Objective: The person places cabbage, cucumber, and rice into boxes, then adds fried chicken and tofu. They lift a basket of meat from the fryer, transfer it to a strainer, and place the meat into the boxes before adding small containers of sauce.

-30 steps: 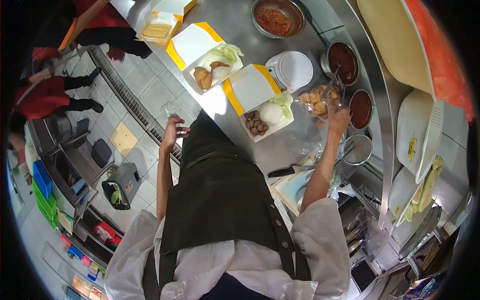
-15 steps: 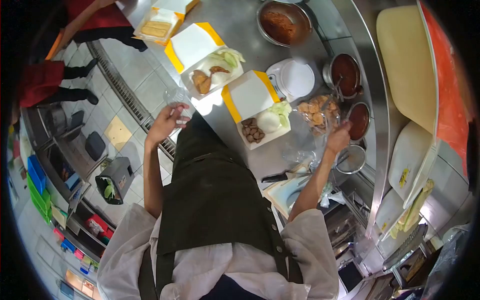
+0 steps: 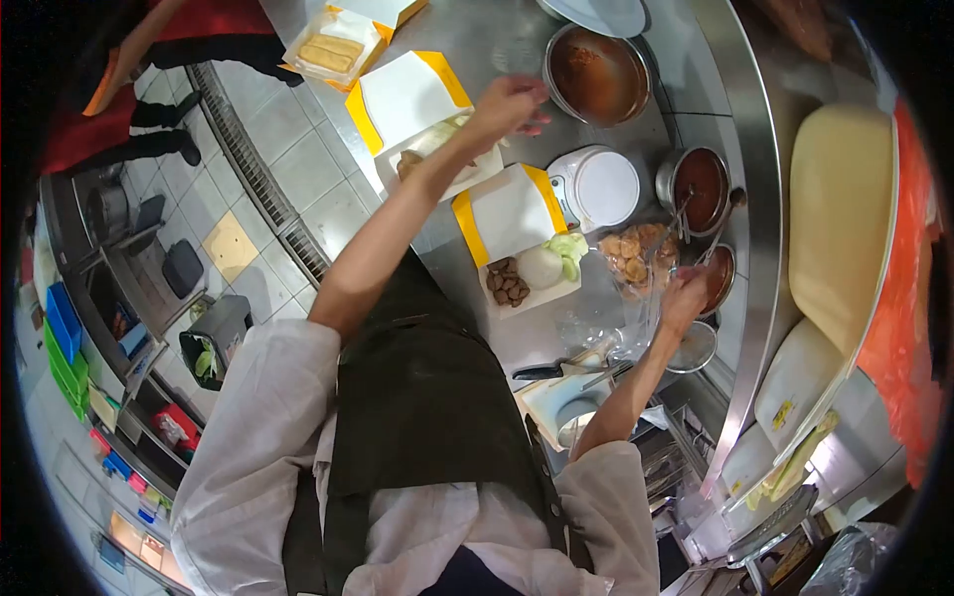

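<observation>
My left hand is raised over an opened meal box, beside a metal bowl with reddish-brown contents. Its fingers are curled, and a faint clear plastic container shows at their tips. My right hand is closed around the handle of a small spoon, whose dark-coated end is above the sauce pots. Close to that hand are a pot of red sauce and a clear bag of brown pieces. A second opened box holds rice, lettuce and dark brown chunks.
A white scale stands between the boxes and another sauce pot. Nearer me lie a black-handled knife and a white board. A box of yellow rolls is at the far left. Other people stand on the left.
My left hand has moved from beside the counter edge up and right, across the box toward the metal bowl. The spoon end now shows above the sauce pots, with my right hand slightly lower.
</observation>
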The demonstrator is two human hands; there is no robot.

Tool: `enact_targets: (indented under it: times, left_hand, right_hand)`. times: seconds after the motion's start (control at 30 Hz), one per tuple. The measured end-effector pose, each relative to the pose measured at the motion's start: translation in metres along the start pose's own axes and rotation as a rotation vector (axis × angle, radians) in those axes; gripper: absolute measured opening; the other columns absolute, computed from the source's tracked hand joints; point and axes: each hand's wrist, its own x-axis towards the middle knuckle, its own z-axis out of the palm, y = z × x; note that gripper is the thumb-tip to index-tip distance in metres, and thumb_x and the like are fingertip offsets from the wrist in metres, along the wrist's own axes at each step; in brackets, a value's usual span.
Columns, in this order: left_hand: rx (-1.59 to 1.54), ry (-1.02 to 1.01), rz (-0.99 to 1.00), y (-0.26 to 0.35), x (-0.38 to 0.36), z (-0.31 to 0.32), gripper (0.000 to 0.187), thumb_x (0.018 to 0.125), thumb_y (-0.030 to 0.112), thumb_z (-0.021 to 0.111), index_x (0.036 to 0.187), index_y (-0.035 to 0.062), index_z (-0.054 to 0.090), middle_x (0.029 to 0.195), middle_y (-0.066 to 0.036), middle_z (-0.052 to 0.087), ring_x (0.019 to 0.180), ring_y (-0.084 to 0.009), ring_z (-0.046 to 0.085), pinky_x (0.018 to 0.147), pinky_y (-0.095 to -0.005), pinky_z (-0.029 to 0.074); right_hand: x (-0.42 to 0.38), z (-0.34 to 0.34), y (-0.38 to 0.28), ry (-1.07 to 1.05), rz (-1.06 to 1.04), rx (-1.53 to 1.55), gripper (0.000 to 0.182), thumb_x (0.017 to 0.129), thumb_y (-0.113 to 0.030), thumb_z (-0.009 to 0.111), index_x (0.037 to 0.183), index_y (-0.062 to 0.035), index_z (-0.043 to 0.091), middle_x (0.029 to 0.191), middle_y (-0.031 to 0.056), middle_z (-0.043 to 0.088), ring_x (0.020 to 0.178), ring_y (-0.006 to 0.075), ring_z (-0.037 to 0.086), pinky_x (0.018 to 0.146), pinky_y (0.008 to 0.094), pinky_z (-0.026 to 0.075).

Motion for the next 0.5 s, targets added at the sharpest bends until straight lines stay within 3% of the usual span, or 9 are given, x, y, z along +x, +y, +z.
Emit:
enact_targets:
  times: [0.03, 0.13, 0.2, 0.27, 0.33, 0.43, 0.5]
  left_hand:
    - [0.171, 0.062, 0.062, -0.007, 0.020, 0.005, 0.040, 0.092, 0.027, 0.061, 0.120, -0.0018, 0.057, 0.105, -0.012, 0.064, 0.085, -0.0194, 0.067, 0.068, -0.0336, 0.057]
    - [0.615, 0.209, 0.216, -0.030, 0.062, 0.011, 0.039, 0.090, 0.029, 0.065, 0.110, -0.0040, 0.061, 0.089, -0.012, 0.068, 0.072, -0.0194, 0.068, 0.061, -0.0333, 0.058]
    - [0.823, 0.256, 0.279, -0.031, 0.064, 0.014, 0.039, 0.090, 0.031, 0.066, 0.104, -0.0055, 0.063, 0.080, -0.012, 0.069, 0.065, -0.0188, 0.067, 0.056, -0.0319, 0.058]
    - [0.610, 0.185, 0.208, -0.034, 0.064, 0.014, 0.039, 0.090, 0.031, 0.067, 0.100, -0.0065, 0.062, 0.076, -0.011, 0.069, 0.064, -0.0175, 0.067, 0.055, -0.0303, 0.058]
    - [0.483, 0.156, 0.158, -0.036, 0.061, 0.015, 0.038, 0.090, 0.030, 0.068, 0.097, -0.0071, 0.062, 0.074, -0.011, 0.069, 0.064, -0.0168, 0.067, 0.053, -0.0295, 0.058]
    - [0.410, 0.165, 0.125, -0.037, 0.055, 0.019, 0.036, 0.090, 0.027, 0.069, 0.095, -0.0074, 0.062, 0.075, -0.012, 0.069, 0.066, -0.0163, 0.068, 0.053, -0.0296, 0.059]
    - [0.357, 0.153, 0.109, -0.038, 0.056, 0.017, 0.034, 0.089, 0.026, 0.070, 0.095, -0.0073, 0.062, 0.076, -0.012, 0.068, 0.067, -0.0160, 0.068, 0.053, -0.0299, 0.059]
  right_hand:
    - [0.007, -0.006, -0.031, 0.050, -0.008, 0.017, 0.044, 0.085, -0.003, 0.049, 0.128, 0.0051, 0.049, 0.095, 0.0246, 0.066, 0.091, 0.0432, 0.063, 0.081, 0.0488, 0.048]
    - [0.040, 0.003, -0.094, 0.028, -0.150, 0.157, 0.039, 0.086, -0.005, 0.050, 0.123, 0.0020, 0.056, 0.099, 0.0266, 0.066, 0.094, 0.0433, 0.063, 0.084, 0.0487, 0.047]
    - [0.068, 0.030, -0.111, -0.117, -0.258, 0.131, 0.036, 0.086, -0.008, 0.052, 0.120, -0.0006, 0.059, 0.103, 0.0277, 0.065, 0.096, 0.0437, 0.063, 0.083, 0.0495, 0.049]
    - [0.093, 0.058, -0.143, -0.293, -0.243, -0.041, 0.036, 0.085, -0.011, 0.055, 0.118, 0.0010, 0.059, 0.100, 0.0292, 0.065, 0.094, 0.0433, 0.064, 0.081, 0.0510, 0.050]
    - [0.105, 0.083, -0.172, -0.207, -0.353, -0.118, 0.029, 0.082, -0.011, 0.056, 0.107, 0.0039, 0.062, 0.089, 0.0295, 0.066, 0.088, 0.0433, 0.065, 0.078, 0.0516, 0.052]
    - [0.114, 0.111, -0.200, -0.332, -0.413, -0.169, 0.020, 0.081, -0.010, 0.057, 0.091, 0.0051, 0.066, 0.082, 0.0296, 0.065, 0.086, 0.0437, 0.065, 0.078, 0.0505, 0.052]
    - [0.122, 0.108, -0.202, -0.268, -0.425, -0.056, 0.019, 0.081, -0.010, 0.057, 0.083, 0.0051, 0.066, 0.081, 0.0296, 0.065, 0.084, 0.0444, 0.065, 0.077, 0.0504, 0.052]
